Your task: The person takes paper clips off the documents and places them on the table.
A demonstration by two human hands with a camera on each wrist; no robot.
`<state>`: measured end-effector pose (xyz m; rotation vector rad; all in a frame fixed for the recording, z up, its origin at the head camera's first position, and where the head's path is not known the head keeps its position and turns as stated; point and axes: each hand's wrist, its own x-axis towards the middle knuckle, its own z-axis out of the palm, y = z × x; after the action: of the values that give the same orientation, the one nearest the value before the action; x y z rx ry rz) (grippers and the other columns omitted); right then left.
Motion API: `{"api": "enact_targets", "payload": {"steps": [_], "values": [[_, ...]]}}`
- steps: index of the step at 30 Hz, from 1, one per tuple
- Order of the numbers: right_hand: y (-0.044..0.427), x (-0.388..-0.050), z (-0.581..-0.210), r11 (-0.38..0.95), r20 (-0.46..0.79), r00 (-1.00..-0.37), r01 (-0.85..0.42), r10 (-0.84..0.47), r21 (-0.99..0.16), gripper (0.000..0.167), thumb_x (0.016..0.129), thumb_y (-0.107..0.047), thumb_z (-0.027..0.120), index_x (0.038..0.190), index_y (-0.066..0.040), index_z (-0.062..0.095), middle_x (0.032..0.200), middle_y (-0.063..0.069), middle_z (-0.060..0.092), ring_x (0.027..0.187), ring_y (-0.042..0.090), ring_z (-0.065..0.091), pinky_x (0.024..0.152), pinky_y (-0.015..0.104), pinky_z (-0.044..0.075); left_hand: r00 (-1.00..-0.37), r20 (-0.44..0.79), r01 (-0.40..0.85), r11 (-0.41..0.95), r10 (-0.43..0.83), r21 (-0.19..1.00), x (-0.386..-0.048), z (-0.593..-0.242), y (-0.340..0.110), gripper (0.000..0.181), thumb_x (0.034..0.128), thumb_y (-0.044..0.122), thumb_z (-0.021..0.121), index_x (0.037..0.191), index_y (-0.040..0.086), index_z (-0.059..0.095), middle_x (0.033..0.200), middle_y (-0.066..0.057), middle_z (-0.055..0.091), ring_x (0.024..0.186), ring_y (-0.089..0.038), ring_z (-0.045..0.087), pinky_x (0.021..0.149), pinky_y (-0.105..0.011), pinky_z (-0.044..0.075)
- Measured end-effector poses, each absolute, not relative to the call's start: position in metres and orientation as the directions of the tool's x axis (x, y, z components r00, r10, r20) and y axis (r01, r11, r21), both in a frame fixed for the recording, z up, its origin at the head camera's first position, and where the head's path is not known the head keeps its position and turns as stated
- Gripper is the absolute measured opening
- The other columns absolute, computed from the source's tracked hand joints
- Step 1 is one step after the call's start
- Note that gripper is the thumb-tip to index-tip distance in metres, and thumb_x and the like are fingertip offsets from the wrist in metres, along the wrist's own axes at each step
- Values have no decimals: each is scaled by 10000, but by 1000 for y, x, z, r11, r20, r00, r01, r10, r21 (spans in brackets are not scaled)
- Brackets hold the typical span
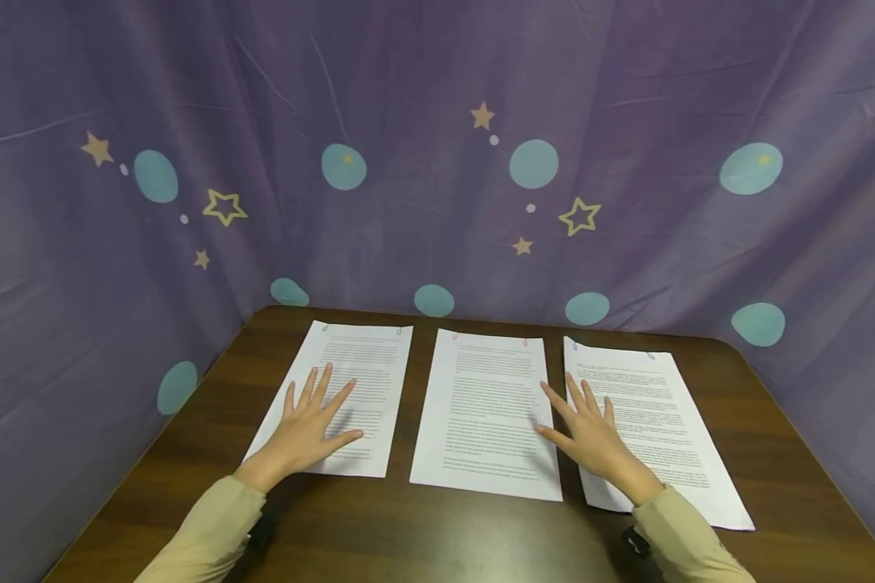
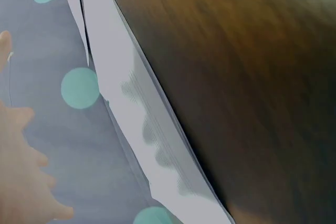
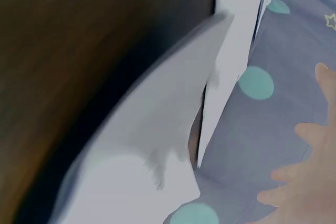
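Three printed paper stacks lie side by side on the table. Over the left stack [image 1: 368, 356] my left hand [image 1: 306, 429] is held with fingers spread and straight. My right hand [image 1: 591, 433] is spread the same way above the right stack [image 1: 671, 429], its index finger and thumb reaching toward the edge of the middle stack [image 1: 492, 405]. Both wrist views show the left hand [image 2: 23, 171] and the right hand [image 3: 304, 166] raised apart from the paper, with shadows on the sheets. Neither hand holds anything. Paper clips sit on each stack's top edge: red clips [image 1: 525, 342] on the middle, bluish ones [image 1: 650, 355] on the right.
The dark wooden table [image 1: 437, 534] has its far edge against a purple curtain [image 1: 423, 227] patterned with stars and teal dots. The curtain also runs along the left and right sides. The right stack's lower edge curls up a little from the tabletop.
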<state>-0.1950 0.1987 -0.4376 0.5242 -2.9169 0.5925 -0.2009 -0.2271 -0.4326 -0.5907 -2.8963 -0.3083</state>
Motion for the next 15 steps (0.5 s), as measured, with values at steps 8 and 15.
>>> {"api": "enact_targets", "payload": {"steps": [8, 15], "values": [[171, -203, -439, 825, 221, -914, -402, -339, -397, 662, 835, -493, 514, 1388, -210, 286, 1443, 211, 116, 1292, 433, 84, 947, 669, 30, -912, 241, 378, 910, 333, 170, -197, -431, -244, 745, 791, 548, 532, 1369, 130, 319, 1453, -213, 18, 1317, -377, -34, 990, -604, -52], [148, -210, -438, 803, 236, -901, -433, -365, -410, 651, 838, -470, 525, 1388, -218, 285, 1440, 207, 133, 1297, 415, 103, 967, 649, 59, -914, 258, 365, 914, 314, 180, -194, -431, -259, 723, 806, 529, 529, 1363, 117, 324, 1445, -232, 39, 1320, -362, -48, 987, -614, -31]]}}
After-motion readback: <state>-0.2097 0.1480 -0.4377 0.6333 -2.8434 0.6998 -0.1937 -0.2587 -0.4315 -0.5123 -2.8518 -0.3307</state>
